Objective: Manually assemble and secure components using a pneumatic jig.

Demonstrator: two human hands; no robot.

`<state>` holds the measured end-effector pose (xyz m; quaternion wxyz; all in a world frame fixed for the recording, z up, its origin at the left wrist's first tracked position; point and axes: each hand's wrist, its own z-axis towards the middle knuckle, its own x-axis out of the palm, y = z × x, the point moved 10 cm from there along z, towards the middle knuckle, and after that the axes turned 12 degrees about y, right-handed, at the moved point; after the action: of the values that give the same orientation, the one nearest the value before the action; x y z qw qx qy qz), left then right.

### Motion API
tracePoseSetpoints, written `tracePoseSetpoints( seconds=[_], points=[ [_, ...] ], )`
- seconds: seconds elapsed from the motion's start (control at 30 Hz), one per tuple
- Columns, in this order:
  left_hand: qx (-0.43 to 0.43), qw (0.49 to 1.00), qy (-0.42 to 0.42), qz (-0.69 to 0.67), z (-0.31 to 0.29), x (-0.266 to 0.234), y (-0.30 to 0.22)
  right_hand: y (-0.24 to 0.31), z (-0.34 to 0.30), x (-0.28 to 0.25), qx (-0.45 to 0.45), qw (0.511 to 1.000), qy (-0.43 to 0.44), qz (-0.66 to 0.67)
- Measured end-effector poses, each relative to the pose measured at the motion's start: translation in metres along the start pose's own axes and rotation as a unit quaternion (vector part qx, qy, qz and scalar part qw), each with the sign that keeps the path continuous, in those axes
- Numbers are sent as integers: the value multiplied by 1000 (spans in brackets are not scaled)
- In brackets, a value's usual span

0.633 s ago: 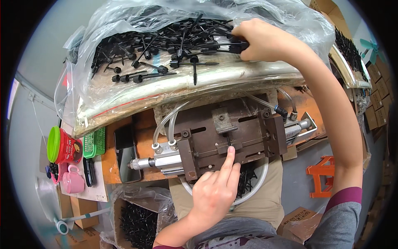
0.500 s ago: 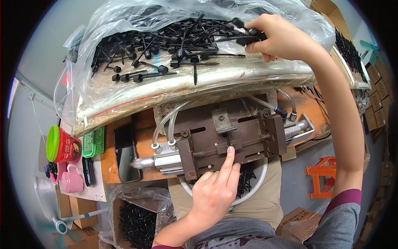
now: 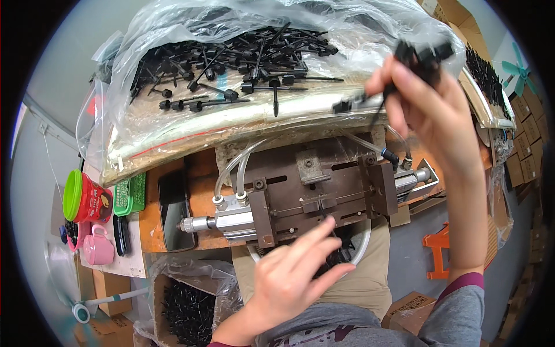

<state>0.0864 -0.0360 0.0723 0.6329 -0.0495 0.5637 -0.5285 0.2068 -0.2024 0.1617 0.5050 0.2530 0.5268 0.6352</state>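
My right hand [image 3: 430, 110] is raised above the right end of the bench, blurred by motion. Its fingers are closed round several black plastic pieces [image 3: 425, 56] with thin stems and thick heads; one hangs out toward the left. My left hand [image 3: 289, 272] is over the front edge of a brown metal clamping fixture [image 3: 289, 168], fingers spread and holding nothing. Just beyond its index fingertip, a small dark stem [image 3: 322, 211] lies tilted at the fixture's middle block [image 3: 312, 205]. Whether the finger touches it I cannot tell.
Behind the fixture, a plastic-lined tray [image 3: 243, 115] bears a heap of similar black pieces [image 3: 254, 63]. Air cylinders [image 3: 236, 217] flank the fixture. A phone [image 3: 175, 214], green basket [image 3: 130, 195] and pink mug [image 3: 99, 247] are left. Below sit a white-rimmed container [image 3: 365, 246] and a lined box [image 3: 188, 312] of pieces.
My right hand has lifted from the heap toward me, carrying black pieces. My left index finger has drawn back from the fixture's middle, and its fingers have spread. The left cylinder's rod end has shifted.
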Motion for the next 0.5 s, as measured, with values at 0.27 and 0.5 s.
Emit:
tracePoseSetpoints(
  seconds=[0.27, 0.5],
  points=[
    [-55, 967, -26, -246, 2, -18, 12, -66, -73, 81, 87, 915, 88, 384],
    [-57, 992, -63, -93, -17, -17, 10, -71, -102, 26, 64, 958, -122, 253]
  ],
)
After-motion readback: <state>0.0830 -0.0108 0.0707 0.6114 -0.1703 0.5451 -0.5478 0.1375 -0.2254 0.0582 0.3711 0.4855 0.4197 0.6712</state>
